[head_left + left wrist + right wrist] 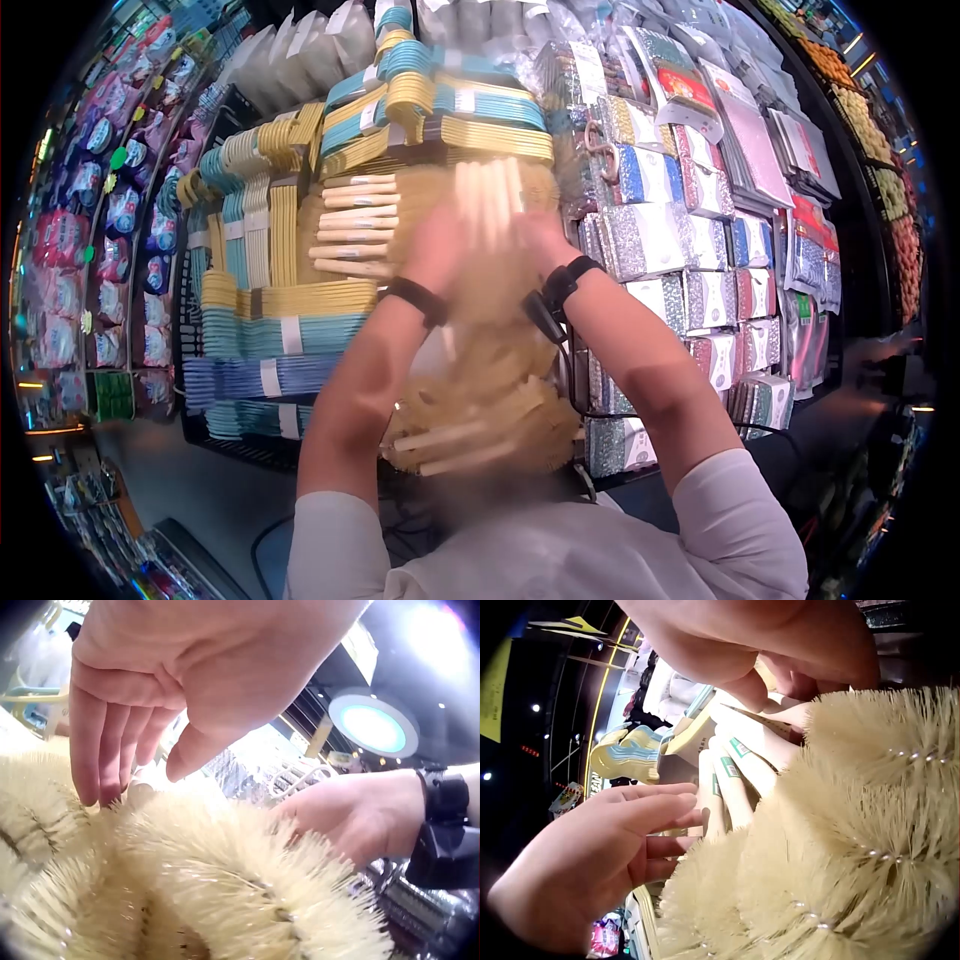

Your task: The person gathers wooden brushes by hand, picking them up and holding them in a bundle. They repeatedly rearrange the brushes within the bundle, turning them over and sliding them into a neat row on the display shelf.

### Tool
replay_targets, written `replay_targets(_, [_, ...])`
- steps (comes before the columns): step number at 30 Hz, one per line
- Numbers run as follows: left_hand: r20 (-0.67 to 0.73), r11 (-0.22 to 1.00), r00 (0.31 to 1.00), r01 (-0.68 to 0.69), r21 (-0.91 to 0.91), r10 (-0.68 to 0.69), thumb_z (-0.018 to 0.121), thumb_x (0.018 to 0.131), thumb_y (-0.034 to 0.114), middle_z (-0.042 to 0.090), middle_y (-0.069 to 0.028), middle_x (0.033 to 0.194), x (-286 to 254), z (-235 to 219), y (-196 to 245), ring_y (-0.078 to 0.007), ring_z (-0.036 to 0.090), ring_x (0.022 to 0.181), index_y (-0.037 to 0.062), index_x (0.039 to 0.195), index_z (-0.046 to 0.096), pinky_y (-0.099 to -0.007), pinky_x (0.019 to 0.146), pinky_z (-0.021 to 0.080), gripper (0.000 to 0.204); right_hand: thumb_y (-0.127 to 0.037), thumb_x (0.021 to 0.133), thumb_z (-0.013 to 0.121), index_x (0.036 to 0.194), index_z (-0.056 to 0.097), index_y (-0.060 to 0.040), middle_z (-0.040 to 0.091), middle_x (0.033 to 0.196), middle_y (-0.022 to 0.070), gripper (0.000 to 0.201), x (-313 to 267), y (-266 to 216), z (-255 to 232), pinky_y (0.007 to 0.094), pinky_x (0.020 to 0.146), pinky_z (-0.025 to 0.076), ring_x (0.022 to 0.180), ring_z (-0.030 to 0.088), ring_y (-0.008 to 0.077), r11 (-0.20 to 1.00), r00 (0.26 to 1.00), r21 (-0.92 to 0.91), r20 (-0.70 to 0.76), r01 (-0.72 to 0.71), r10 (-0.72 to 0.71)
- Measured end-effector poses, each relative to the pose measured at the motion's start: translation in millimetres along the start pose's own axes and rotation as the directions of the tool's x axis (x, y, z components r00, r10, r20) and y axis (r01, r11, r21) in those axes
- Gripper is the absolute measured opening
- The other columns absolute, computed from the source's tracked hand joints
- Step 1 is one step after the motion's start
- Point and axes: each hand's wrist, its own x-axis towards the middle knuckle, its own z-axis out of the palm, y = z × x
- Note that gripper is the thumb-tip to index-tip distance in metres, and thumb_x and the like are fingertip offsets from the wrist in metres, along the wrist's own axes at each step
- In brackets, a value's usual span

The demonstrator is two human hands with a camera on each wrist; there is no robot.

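At the rack (215, 420), both hands loose-fingered: left hand (437, 250) and right hand (540, 240) touching cream brushes (490, 300).

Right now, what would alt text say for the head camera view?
Two bare hands, left hand and right hand, reach up to a bundle of cream bristle brushes with pale wooden handles on a crowded shop display, beside stacked yellow and blue hangers.
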Motion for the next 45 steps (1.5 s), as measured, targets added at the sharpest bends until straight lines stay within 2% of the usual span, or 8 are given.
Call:
replay_targets(12, [-0.111, 0.956, 0.992, -0.086, -0.279, 0.057, 0.06, 0.087, 0.014, 0.069, -0.0141, 0.101, -13.7, -11.7, -37.5, -0.0242, 0.067, 0.085, 0.0008, 0.113, 0.063, -0.0335, 0.076, 0.052, 0.029, -0.027, 0.082, 0.065, 0.101, 0.062, 0.0028, 0.065, 0.093, 0.0241, 0.035, -39.4, -27.7, -7.9, 0.0385, 0.073, 0.051, 0.086, 0.065, 0.0332, 0.933, 0.944, -0.199, -0.074, 0.302, -0.321])
replay_targets(16, [0.229, 0.958, 0.971, -0.002, -0.286, 0.071, 0.061, 0.087, 0.018, 0.068, -0.0123, 0.095, -59.8, -57.9, -40.2, -0.0235, 0.065, 0.08, 0.0013, 0.114, 0.062, -0.0326, 0.075, 0.05, 0.031, -0.026, 0.082, 0.067, 0.118, 0.055, 0.001, 0.061, 0.109, 0.0243, 0.047, -95.8, -66.9, -31.1, 0.0352, 0.083, 0.049, 0.098, 0.062, 0.0306, 0.866, 0.876, -0.216, -0.077, 0.451, -0.475])
replay_targets(23, [0.621, 0.982, 0.777, -0.022, 0.19, -0.103, 0.069, 0.08, 0.027, 0.066, -0.0126, 0.084, -148.4, -64.5, -63.5, -0.0201, 0.063, 0.074, -0.0017, 0.109, 0.062, -0.0332, 0.069, 0.05, 0.042, -0.013, 0.089, 0.061, 0.126, 0.051, -0.0015, 0.058, 0.12, 0.0076, 0.04, -222.1, -93.6, -80.4, 0.0276, 0.095, 0.041, 0.111, 0.053, 0.0127, 0.887, 0.814, 0.098, 0.363, 0.451, -0.454])
replay_targets(27, [0.831, 0.968, 0.537, 0.25, 0.003, -0.141, 0.063, 0.08, 0.027, 0.064, -0.0096, 0.083, -158.9, -62.8, -57.5, -0.0178, 0.062, 0.073, -0.0031, 0.104, 0.062, -0.0308, 0.063, 0.049, 0.038, -0.012, 0.088, 0.063, 0.121, 0.055, -0.0008, 0.062, 0.112, 0.0075, 0.036, -268.5, -74.2, -83.1, 0.0274, 0.087, 0.046, 0.101, 0.059, 0.0133, 0.91, 0.793, 0.187, 0.446, 0.371, -0.415])
replay_targets(30, [0.624, 0.922, 0.762, 0.096, -0.376, 0.175, 0.057, 0.082, 0.021, 0.064, -0.0073, 0.083, -167.0, -86.5, -64.5, -0.0162, 0.061, 0.073, -0.0027, 0.101, 0.063, -0.0297, 0.063, 0.048, 0.03, -0.007, 0.09, 0.059, 0.118, 0.057, -0.0004, 0.063, 0.11, 0.0032, 0.029, -294.7, -60.3, -84.7, 0.0258, 0.09, 0.045, 0.101, 0.058, 0.0095, 0.927, 0.79, 0.135, 0.49, 0.35, -0.369])
replay_targets(37, [0.155, 0.989, 0.981, 0.126, -0.079, -0.113, 0.052, 0.081, 0.011, 0.063, -0.0106, 0.087, -192.8, -191.8, 19.6, -0.0133, 0.058, 0.075, 0.0013, 0.111, 0.057, -0.0283, 0.067, 0.047, 0.032, -0.023, 0.095, 0.056, 0.103, 0.064, 0.0015, 0.066, 0.087, 0.0038, 0.027, -324.2, -15.4, -86.3, 0.0237, 0.063, 0.053, 0.071, 0.063, 0.01, 0.957, 0.76, 0.083, 0.591, 0.278, -0.272])
replay_targets(42, [-0.036, 0.886, 0.887, -0.456, 0.089, 0.46, 0.057, 0.078, 0.006, 0.061, -0.0173, 0.099, -241.5, -143.5, 75.9, -0.0318, 0.061, 0.082, 0.0034, 0.127, 0.044, -0.039, 0.076, 0.049, 0.051, -0.044, 0.091, 0.059, 0.114, 0.057, -0.0027, 0.064, 0.097, 0.0084, 0.047, -336.9, -20.5, -72.6, 0.0298, 0.07, 0.053, 0.085, 0.063, 0.0183, 0.943, 0.794, 0.312, 0.599, -0.112, -0.104])
replay_targets(45, [0.179, 0.842, 0.834, -0.537, 0.043, 0.522, 0.063, 0.078, 0.009, 0.057, -0.0163, 0.104, -255.2, -104.9, 104.1, -0.0359, 0.057, 0.097, 0.0048, 0.128, 0.044, -0.0401, 0.083, 0.047, 0.054, -0.046, 0.091, 0.058, 0.121, 0.05, -0.0041, 0.061, 0.102, 0.0109, 0.052, -320.5, -12.6, -69.8, 0.0318, 0.068, 0.053, 0.085, 0.062, 0.0206, 0.856, 0.811, 0.46, 0.579, -0.236, -0.088])
